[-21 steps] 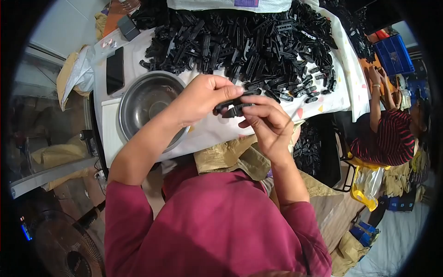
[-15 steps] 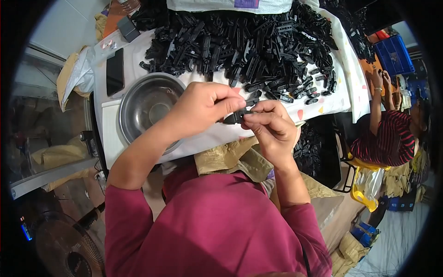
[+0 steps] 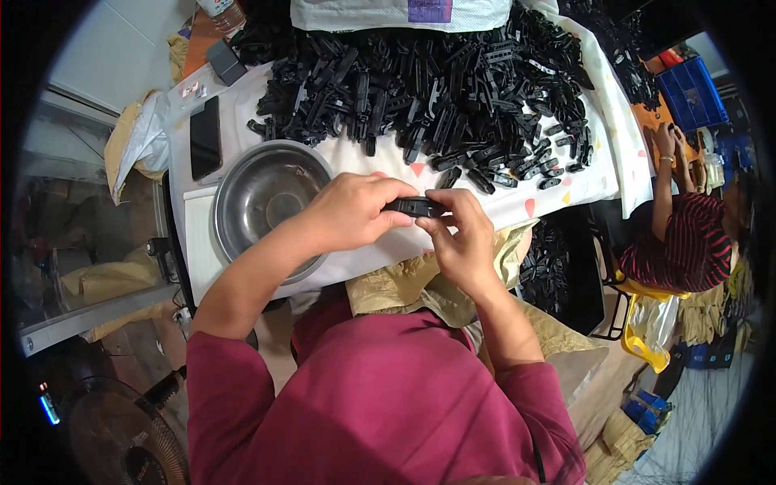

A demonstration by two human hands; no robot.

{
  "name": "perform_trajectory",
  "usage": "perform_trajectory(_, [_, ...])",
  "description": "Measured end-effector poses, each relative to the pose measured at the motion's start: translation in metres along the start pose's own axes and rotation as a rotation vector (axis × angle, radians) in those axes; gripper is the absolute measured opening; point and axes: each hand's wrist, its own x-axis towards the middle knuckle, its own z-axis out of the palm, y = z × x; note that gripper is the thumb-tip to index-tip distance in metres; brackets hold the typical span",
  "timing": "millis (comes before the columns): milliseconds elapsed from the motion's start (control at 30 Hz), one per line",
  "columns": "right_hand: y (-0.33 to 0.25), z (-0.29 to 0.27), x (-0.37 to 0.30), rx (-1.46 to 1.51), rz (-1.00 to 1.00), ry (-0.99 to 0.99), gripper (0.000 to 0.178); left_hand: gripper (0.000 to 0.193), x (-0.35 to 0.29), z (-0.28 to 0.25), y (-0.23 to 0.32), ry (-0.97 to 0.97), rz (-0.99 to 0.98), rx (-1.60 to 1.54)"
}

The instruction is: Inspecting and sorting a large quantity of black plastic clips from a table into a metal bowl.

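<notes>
Between my two hands, over the table's near edge, is a short black plastic part, lying level. My left hand pinches its left end between thumb and fingers. The right end is gripped by my right hand, thumb below and fingers above. Just beyond the hands lies a wide pile of black plastic parts, long slotted ones at the back and small short ones toward the front right. A metal bowl with a bare bottom stands beside my left forearm.
A phone and a dark grey block lie on the table's left. A white sack rests behind the pile. Right of me is a black bin holding black parts. At far right sits another person near a blue crate.
Two black pieces, held at an angle to each other, now appear as one level part between my hands. My hands have drawn closer in line; the view has shifted slightly.
</notes>
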Motion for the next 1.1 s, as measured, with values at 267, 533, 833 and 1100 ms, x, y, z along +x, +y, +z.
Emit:
perform_trajectory(267, [0.053, 0.002, 0.018, -0.079, 0.235, 0.258, 0.04, 0.032, 0.071, -0.013, -0.081, 0.498, -0.553, 0.435])
perform_trajectory(533, [0.068, -0.006, 0.03, -0.575, 0.241, 0.08, 0.029, 0.029, 0.076, -0.021, -0.078, 0.436, -0.556, 0.291])
perform_trajectory(833, [0.023, 0.006, 0.026, -0.079, 0.179, 0.05, 0.031, 0.036, 0.038, 0.005, -0.031, 0.516, -0.661, -0.963])
perform_trajectory(1100, [-0.015, 0.021, 0.016, 0.368, -0.074, 0.231, 0.026, 0.029, 0.025, 0.023, 0.023, 0.527, -0.27, -1.352])
